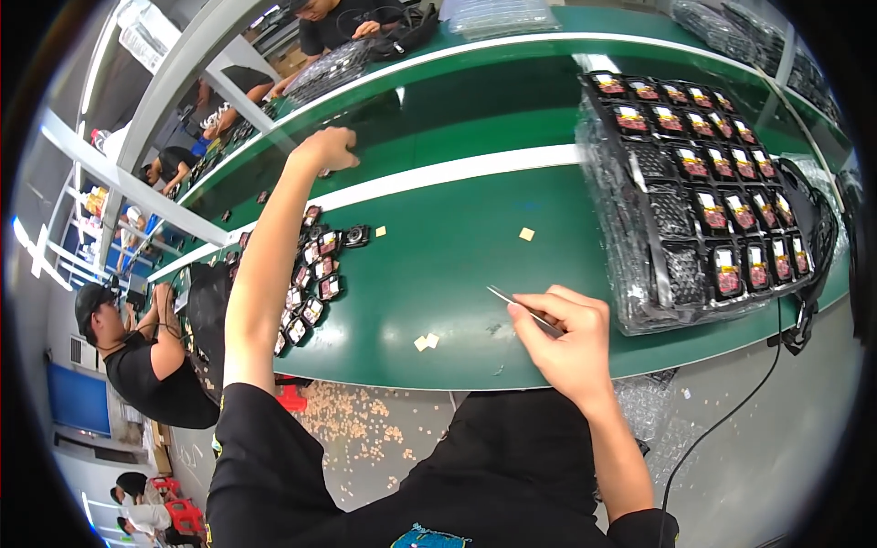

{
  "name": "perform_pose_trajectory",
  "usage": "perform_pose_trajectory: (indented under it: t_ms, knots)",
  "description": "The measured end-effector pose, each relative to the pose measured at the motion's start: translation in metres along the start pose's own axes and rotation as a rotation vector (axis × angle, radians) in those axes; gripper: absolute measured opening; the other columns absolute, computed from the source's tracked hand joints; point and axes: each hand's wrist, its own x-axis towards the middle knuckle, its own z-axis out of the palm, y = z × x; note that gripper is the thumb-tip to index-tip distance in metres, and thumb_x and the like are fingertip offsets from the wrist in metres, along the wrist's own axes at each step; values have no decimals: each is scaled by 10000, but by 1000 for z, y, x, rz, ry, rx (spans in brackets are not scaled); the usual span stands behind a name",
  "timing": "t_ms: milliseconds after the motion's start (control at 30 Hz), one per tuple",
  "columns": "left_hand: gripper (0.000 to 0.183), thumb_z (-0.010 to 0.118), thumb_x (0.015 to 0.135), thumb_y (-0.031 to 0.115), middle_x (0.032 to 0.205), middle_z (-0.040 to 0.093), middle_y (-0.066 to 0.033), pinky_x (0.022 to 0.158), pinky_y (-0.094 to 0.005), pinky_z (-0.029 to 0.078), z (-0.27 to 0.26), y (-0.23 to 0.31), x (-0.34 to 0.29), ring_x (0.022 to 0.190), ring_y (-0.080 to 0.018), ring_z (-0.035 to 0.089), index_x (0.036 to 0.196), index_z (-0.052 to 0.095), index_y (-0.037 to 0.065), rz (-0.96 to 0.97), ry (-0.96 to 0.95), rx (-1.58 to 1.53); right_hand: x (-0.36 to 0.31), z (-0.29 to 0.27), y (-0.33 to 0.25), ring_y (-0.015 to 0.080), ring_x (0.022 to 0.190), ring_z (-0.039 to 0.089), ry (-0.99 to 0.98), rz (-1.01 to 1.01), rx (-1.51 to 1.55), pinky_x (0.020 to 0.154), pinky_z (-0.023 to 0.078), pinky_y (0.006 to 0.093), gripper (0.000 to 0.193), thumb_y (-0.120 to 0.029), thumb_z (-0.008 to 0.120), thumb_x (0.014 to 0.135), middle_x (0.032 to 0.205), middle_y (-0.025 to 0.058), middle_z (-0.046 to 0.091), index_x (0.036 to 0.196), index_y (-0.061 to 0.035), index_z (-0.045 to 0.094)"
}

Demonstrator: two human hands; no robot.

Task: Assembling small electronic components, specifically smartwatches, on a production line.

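My left hand (327, 150) reaches out over the dark green far lane, beyond the white strip. Its fingers are loosely bent and apart, and I see nothing held between them. Closer in, my right hand (571, 336) grips metal tweezers (504, 296), their tips pointing up and left above the green bench (457, 274). Left of centre lies a pile of small black devices (315, 269) with pink and white labelled faces; one with a round lens (356, 236) sits at its right edge. Small pale yellow squares (527, 234) lie scattered, two near the front edge (427, 342).
On the right stands a tall stack of clear plastic trays (639, 274) with labelled black devices in pockets. A black strap (813, 274) and cable (731, 402) are beside it. Co-workers sit left (137, 347) and across (333, 27). Pale squares litter the floor (352, 429).
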Motion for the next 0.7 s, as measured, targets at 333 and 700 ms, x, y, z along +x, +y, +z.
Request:
perform_pose_trajectory:
  t_ms: [333, 700]
  knots:
    - [373, 788, 956, 108, 1241, 776, -211, 1008, -431, 586, 84, -73, -20, 1162, -344, 754, 1298, 679, 7, 175, 417, -460, -1, 5, -12, 93, 583, 605, -36, 3, -76, 532, 427, 280, 136, -20, 842, 903, 717, 66, 696, 1025, 39, 845]
    - [706, 780, 813, 6, 1382, 747, -172, 1154, -429, 535, 52, 145, -175, 1307, -317, 712, 1500, 620, 23, 839, 103, -1015, 4, 6, -4, 59, 569, 543, 7, 75, -123, 529, 384, 264, 119, -15, 847, 907, 684, 28, 625, 1019, 26, 843]
